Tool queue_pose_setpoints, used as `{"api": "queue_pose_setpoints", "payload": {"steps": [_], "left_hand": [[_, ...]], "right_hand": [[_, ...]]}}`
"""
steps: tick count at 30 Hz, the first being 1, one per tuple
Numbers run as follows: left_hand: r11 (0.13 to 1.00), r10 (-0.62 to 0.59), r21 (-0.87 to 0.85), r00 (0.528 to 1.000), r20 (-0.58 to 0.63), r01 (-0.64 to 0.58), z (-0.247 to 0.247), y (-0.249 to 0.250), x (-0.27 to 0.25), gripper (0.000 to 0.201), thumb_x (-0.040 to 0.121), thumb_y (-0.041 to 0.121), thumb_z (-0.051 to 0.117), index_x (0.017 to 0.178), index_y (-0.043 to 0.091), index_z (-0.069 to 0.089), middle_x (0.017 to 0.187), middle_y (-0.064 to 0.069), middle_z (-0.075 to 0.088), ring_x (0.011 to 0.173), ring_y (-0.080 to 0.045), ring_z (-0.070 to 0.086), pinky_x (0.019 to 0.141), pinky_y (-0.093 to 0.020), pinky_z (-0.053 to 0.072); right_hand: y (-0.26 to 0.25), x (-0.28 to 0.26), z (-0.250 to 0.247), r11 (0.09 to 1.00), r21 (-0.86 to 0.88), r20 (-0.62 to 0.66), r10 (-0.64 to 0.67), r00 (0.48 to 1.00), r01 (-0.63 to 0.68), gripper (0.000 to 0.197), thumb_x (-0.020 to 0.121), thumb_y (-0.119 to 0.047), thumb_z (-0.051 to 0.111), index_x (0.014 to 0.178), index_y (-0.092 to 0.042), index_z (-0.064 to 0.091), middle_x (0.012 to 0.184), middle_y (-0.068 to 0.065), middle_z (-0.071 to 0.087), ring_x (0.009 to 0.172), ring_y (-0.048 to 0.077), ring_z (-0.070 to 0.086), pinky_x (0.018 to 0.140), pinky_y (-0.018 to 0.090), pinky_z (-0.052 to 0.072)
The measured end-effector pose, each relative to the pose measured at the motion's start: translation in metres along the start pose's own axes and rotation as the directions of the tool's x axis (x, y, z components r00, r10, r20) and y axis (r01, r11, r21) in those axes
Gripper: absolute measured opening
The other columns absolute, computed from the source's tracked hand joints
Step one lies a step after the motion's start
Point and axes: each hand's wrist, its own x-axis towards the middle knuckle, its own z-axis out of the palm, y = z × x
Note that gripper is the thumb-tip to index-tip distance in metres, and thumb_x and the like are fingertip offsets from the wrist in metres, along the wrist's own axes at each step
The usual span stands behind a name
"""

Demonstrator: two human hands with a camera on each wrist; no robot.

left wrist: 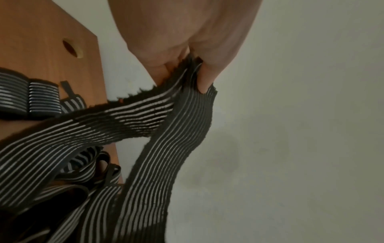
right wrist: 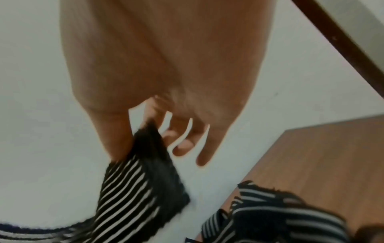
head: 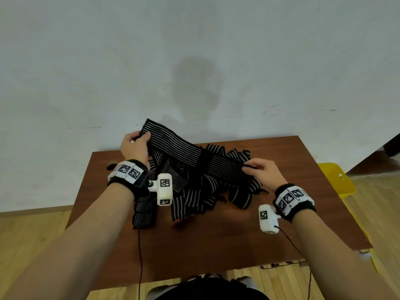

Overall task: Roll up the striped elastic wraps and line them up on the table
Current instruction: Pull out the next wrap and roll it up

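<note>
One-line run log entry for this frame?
phase: stretching wrap flat above pile | left hand: pinching one end | right hand: pinching other end | rolled wraps: near left of table

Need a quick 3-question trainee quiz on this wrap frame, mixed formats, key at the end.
1. True or false: the left hand and the right hand hold opposite ends of the same striped wrap.
2. Multiple choice: the held wrap is A) lying flat on the table, B) stretched in the air above the pile of loose wraps, C) already rolled up.
3. Fill in: at the pile's left edge, near the left wrist, lie some already ______ wraps.

Key: 1 true; 2 B; 3 rolled.
</note>
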Motion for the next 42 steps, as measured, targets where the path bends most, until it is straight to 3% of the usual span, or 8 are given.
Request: {"api": "queue_pose_setpoints", "payload": {"steps": [10,13,16,21,26,31,36,42], "left_hand": [[0.978,0.061,0.197,0.996,0.071,-0.074,0.000,-0.019,-0.006,0.016,0.094,0.022,0.062,0.099,0.016,0.075,0.107,-0.007,0.076,0.103,-0.024,0.071,0.097,-0.049,0.057],[0.990,0.045,0.135,0.999,0.025,-0.048,-0.004,-0.020,-0.007,0.016,0.096,0.015,0.060,0.093,0.022,0.074,0.109,-0.009,0.075,0.104,-0.026,0.072,0.097,-0.048,0.058],[0.996,0.007,0.091,1.000,-0.009,-0.006,-0.003,-0.018,-0.014,0.020,0.099,0.011,0.057,0.094,0.022,0.072,0.109,-0.010,0.073,0.104,-0.028,0.071,0.095,-0.048,0.059],[0.951,0.149,0.227,0.957,0.250,-0.207,0.006,-0.010,-0.038,0.015,0.102,0.022,0.058,0.113,0.025,0.067,0.093,-0.008,0.068,0.078,-0.018,0.065,0.072,-0.033,0.056],[0.946,0.116,0.235,0.909,0.401,-0.225,0.027,-0.007,-0.057,0.019,0.098,0.031,0.065,0.115,0.024,0.070,0.107,-0.008,0.076,0.103,-0.024,0.073,0.097,-0.053,0.057],[0.983,0.140,0.047,0.895,0.423,-0.176,0.037,0.007,-0.070,0.012,0.098,0.012,0.066,0.105,0.012,0.077,0.095,-0.006,0.080,0.092,-0.021,0.076,0.092,-0.043,0.060],[0.994,0.077,0.024,0.845,0.528,-0.106,0.040,0.016,-0.079,0.014,0.097,0.009,0.067,0.107,0.007,0.077,0.098,-0.011,0.079,0.090,-0.020,0.075,0.087,-0.038,0.061],[0.994,-0.096,0.023,0.770,0.631,0.105,0.037,0.003,-0.084,0.023,0.104,0.014,0.056,0.113,0.003,0.074,0.114,-0.024,0.072,0.102,-0.034,0.069,0.099,-0.050,0.055]], "right_hand": [[-0.076,-0.012,-0.013,0.600,0.742,-0.492,0.182,0.851,0.300,0.023,0.099,-0.008,0.058,0.110,-0.023,0.071,0.089,0.013,0.058,0.057,0.022,0.060,0.051,0.028,0.052],[-0.071,-0.007,-0.021,0.500,0.763,-0.594,0.291,0.750,0.411,0.019,0.099,-0.011,0.057,0.108,-0.018,0.072,0.093,0.014,0.060,0.066,0.023,0.060,0.059,0.029,0.050],[-0.069,-0.005,-0.013,0.417,0.830,-0.516,0.320,0.795,0.371,0.017,0.101,-0.012,0.057,0.109,-0.015,0.071,0.094,0.007,0.068,0.076,0.021,0.065,0.064,0.029,0.054],[-0.082,-0.006,0.024,0.520,0.834,-0.202,-0.022,0.979,0.184,0.033,0.087,0.011,0.044,0.108,0.000,0.067,0.108,0.018,0.069,0.096,0.032,0.070,0.073,0.034,0.061],[-0.105,-0.016,0.056,0.894,0.346,-0.118,-0.261,0.958,0.286,0.032,0.092,0.013,0.062,0.113,-0.010,0.071,0.095,0.003,0.080,0.092,0.019,0.077,0.085,0.031,0.061],[-0.119,-0.028,0.060,0.888,0.146,-0.106,-0.425,0.899,0.437,0.051,0.091,-0.022,0.078,0.051,-0.026,0.047,0.057,-0.010,0.050,0.051,0.004,0.044,0.056,0.024,0.036],[-0.127,-0.029,0.062,0.855,0.217,-0.088,-0.464,0.882,0.471,0.030,0.086,-0.028,0.082,0.064,-0.016,0.065,0.085,0.010,0.064,0.071,0.031,0.057,0.067,0.033,0.045],[-0.136,-0.023,0.065,0.849,0.339,-0.181,-0.363,0.914,0.405,0.009,0.088,-0.012,0.080,0.095,-0.010,0.076,0.087,0.002,0.079,0.086,0.014,0.076,0.077,0.024,0.058]]}}
